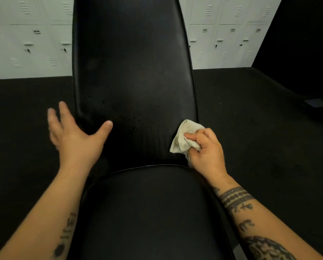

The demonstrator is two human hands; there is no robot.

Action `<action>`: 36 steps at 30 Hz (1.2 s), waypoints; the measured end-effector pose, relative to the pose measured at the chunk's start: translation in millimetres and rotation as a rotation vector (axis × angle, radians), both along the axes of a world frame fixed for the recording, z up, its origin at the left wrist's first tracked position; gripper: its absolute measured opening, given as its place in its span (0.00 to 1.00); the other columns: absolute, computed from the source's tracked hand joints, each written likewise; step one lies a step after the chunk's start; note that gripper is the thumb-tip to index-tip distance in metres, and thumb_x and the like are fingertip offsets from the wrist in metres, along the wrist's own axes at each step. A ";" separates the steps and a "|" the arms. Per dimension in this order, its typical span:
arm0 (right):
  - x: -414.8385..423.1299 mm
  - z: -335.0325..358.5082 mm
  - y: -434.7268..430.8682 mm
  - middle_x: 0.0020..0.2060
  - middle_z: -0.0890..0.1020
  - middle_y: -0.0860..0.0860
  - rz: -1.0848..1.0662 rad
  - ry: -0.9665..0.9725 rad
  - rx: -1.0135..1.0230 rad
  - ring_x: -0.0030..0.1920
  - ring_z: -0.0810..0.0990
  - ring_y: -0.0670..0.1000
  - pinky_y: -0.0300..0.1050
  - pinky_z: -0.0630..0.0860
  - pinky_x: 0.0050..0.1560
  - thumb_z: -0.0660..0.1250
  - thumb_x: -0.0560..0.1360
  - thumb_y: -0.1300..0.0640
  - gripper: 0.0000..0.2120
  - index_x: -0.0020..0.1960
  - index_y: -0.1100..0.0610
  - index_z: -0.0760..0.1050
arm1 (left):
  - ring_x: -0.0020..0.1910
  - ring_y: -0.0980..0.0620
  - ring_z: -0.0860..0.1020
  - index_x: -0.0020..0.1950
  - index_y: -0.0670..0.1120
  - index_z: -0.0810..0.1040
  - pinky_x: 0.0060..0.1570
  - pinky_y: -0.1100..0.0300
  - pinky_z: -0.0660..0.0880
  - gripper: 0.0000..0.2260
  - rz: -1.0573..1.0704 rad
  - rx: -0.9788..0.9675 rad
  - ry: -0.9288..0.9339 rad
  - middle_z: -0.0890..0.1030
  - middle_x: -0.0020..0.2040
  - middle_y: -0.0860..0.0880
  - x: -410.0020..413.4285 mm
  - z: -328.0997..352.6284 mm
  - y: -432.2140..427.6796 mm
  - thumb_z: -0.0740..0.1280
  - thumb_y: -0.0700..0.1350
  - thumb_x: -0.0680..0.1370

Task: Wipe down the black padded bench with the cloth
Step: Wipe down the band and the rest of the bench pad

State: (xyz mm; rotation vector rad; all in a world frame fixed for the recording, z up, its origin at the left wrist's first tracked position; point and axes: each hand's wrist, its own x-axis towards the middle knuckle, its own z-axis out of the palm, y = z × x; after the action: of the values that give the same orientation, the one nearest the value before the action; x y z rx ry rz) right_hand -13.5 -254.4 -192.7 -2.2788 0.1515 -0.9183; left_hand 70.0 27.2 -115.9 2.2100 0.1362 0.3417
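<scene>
Head view looks down the black padded bench [134,72], which runs away from me toward the white lockers [29,44]. My right hand [205,149] is clamped on the bunched cloth [185,136], pressing it at the right edge of the long pad, just above the seam with the seat pad [147,212], so I judge the wipe is near its start. My left hand [76,132] hangs spread and empty over the pad's left edge, probably to steady me. No readable brand or writing shows anywhere.

Black padded bench [134,72], right hand [205,149] gripping crumpled cloth [185,136], left hand [76,136] spread beside
</scene>
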 end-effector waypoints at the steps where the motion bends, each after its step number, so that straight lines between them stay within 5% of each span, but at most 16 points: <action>1: 0.7 0.4 0.9 0.46 0.72 0.41 -0.004 0.005 -0.010 0.46 0.77 0.47 0.47 0.77 0.46 0.74 0.68 0.67 0.18 0.53 0.50 0.84 | 0.82 0.41 0.51 0.84 0.56 0.44 0.76 0.44 0.56 0.50 -0.008 -0.077 0.040 0.44 0.84 0.50 -2.6 -6.9 2.4 0.75 0.60 0.73; 3: 4.7 7.8 0.9 0.46 0.73 0.41 -0.017 0.015 -0.006 0.45 0.77 0.45 0.50 0.78 0.45 0.74 0.69 0.66 0.15 0.51 0.50 0.84 | 0.81 0.43 0.56 0.84 0.56 0.42 0.74 0.48 0.60 0.52 -0.041 -0.142 0.113 0.48 0.84 0.49 -1.5 -15.7 -1.0 0.77 0.58 0.73; 5: 12.6 17.9 4.1 0.46 0.74 0.43 -0.017 0.008 -0.007 0.45 0.77 0.46 0.50 0.78 0.45 0.74 0.70 0.64 0.13 0.51 0.50 0.84 | 0.80 0.42 0.58 0.83 0.56 0.42 0.75 0.42 0.63 0.54 -0.051 -0.087 0.154 0.51 0.83 0.48 2.5 -18.1 -4.5 0.79 0.56 0.71; 10: 25.0 31.6 22.5 0.46 0.74 0.41 0.042 0.040 -0.099 0.48 0.75 0.42 0.25 0.67 0.49 0.73 0.69 0.66 0.15 0.53 0.51 0.85 | 0.81 0.40 0.53 0.83 0.54 0.39 0.76 0.38 0.60 0.54 -0.030 -0.004 0.154 0.48 0.83 0.47 2.2 -17.7 -10.2 0.77 0.55 0.73; 14: 8.8 30.8 10.6 0.45 0.77 0.42 0.181 0.165 -0.268 0.48 0.75 0.42 0.35 0.71 0.50 0.72 0.66 0.68 0.19 0.52 0.49 0.85 | 0.81 0.39 0.51 0.83 0.53 0.36 0.76 0.38 0.57 0.53 -0.043 0.015 0.157 0.46 0.83 0.46 -0.5 -17.4 -12.8 0.75 0.56 0.75; 20: 25.9 34.7 19.0 0.48 0.74 0.42 0.005 0.061 -0.173 0.49 0.74 0.43 0.20 0.62 0.51 0.72 0.67 0.69 0.19 0.54 0.53 0.85 | 0.81 0.39 0.52 0.83 0.52 0.37 0.76 0.39 0.58 0.52 -0.042 0.027 0.135 0.47 0.83 0.46 -2.5 -19.4 -11.9 0.74 0.56 0.76; 25: -3.1 23.6 -4.7 0.44 0.76 0.39 0.263 0.228 -0.314 0.45 0.74 0.39 0.29 0.70 0.47 0.78 0.65 0.64 0.19 0.51 0.47 0.86 | 0.81 0.39 0.52 0.84 0.52 0.38 0.76 0.39 0.58 0.51 -0.043 0.024 0.127 0.48 0.84 0.46 -4.3 -19.6 -13.3 0.74 0.56 0.76; 29: -19.6 10.0 -24.2 0.42 0.76 0.44 0.310 0.237 -0.444 0.41 0.77 0.46 0.43 0.76 0.37 0.80 0.65 0.64 0.19 0.50 0.45 0.85 | 0.81 0.39 0.52 0.84 0.52 0.39 0.76 0.39 0.57 0.51 -0.039 0.024 0.133 0.49 0.84 0.46 -6.2 -18.7 -12.0 0.74 0.56 0.76; 36: 19.8 36.6 -15.5 0.44 0.77 0.49 0.030 0.018 -0.347 0.43 0.79 0.54 0.45 0.79 0.45 0.70 0.67 0.62 0.16 0.52 0.51 0.86 | 0.81 0.38 0.52 0.83 0.52 0.39 0.75 0.37 0.59 0.51 -0.044 0.038 0.131 0.49 0.83 0.46 -6.5 -19.3 -12.8 0.74 0.56 0.76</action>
State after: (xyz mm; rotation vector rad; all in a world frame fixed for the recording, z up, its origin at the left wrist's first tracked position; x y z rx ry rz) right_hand 6.3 -269.9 -156.1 -2.5988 -0.0384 -0.9695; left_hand 63.5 14.4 -135.2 2.2697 0.1534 0.1761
